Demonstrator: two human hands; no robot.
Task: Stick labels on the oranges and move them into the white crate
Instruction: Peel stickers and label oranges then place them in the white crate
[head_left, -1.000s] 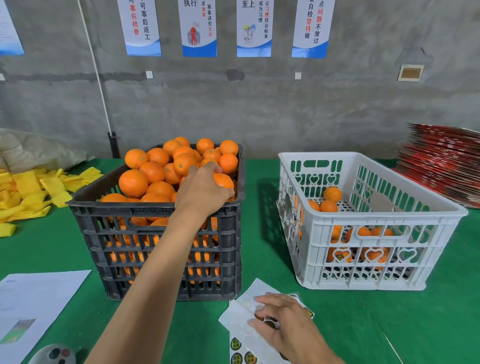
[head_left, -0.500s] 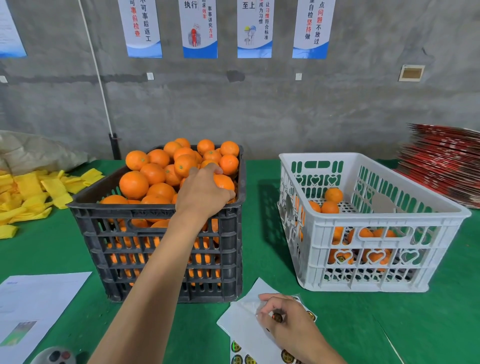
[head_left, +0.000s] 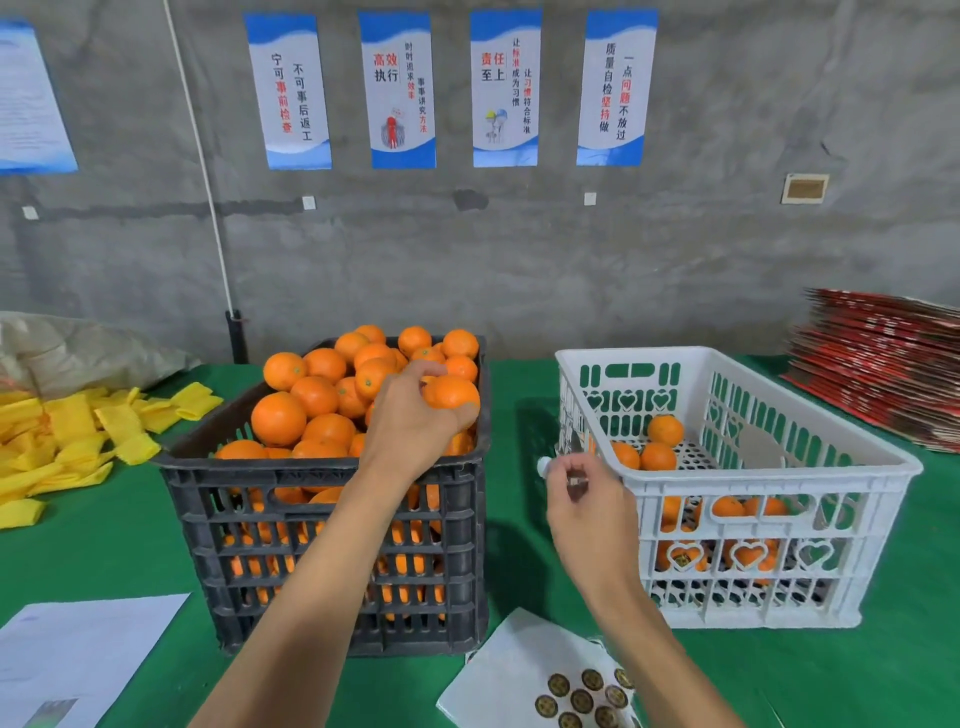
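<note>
A black crate (head_left: 332, 519) heaped with oranges stands left of centre. My left hand (head_left: 415, 421) is at its right rim, gripping one orange (head_left: 451, 392) just above the pile. My right hand (head_left: 589, 499) is raised between the two crates, pinching a small label (head_left: 574, 480) in its fingertips, a short way below and to the right of that orange. The white crate (head_left: 779, 488) on the right holds several oranges. A white sheet of round dark-and-gold labels (head_left: 550, 680) lies on the green table near the front edge.
Yellow foam sleeves (head_left: 67, 441) are piled at the left beside a grey sack. A white paper (head_left: 78, 660) lies at the front left. Red flat cartons (head_left: 883, 364) are stacked at the back right. A concrete wall with posters is behind.
My left hand has lifted an orange off the pile. My right hand has left the label sheet and risen between the crates with a label pinched in it.
</note>
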